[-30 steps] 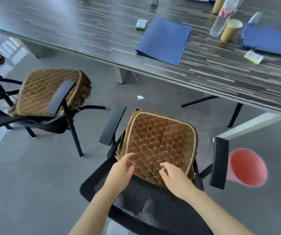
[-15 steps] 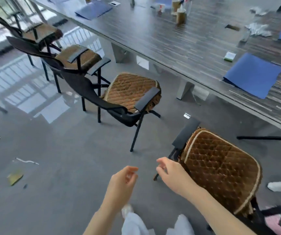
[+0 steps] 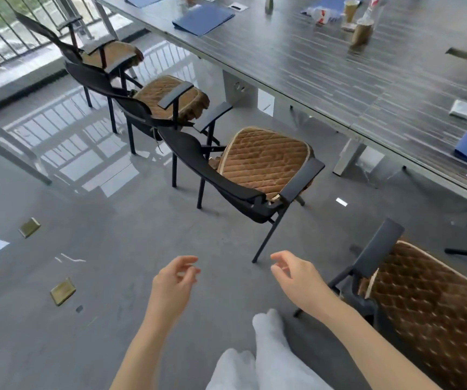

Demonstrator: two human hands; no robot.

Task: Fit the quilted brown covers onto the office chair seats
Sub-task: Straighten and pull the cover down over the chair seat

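A row of black office chairs stands along the long table, each seat under a quilted brown cover. The nearest cover (image 3: pixel 429 308) fills the bottom right, beside its black armrest (image 3: pixel 378 249). A second covered chair (image 3: pixel 263 161) stands in the middle, a third (image 3: pixel 167 97) and a fourth (image 3: pixel 111 54) lie farther left. My left hand (image 3: pixel 174 280) and my right hand (image 3: pixel 297 274) hang over the bare floor with loosely curled fingers, holding nothing and touching no chair.
The dark striped table (image 3: pixel 325 60) runs along the right, carrying blue folders (image 3: pixel 202 19), paper cups (image 3: pixel 361 29) and small packets. Two flat brass-coloured pieces (image 3: pixel 63 291) lie on the grey floor (image 3: pixel 119 249) at left. A railing (image 3: pixel 7 29) closes the far left. My white trouser legs (image 3: pixel 269 358) show below.
My view has swung left, away from the nearest chair. Both hands have come off its cover and now hang free over the floor.
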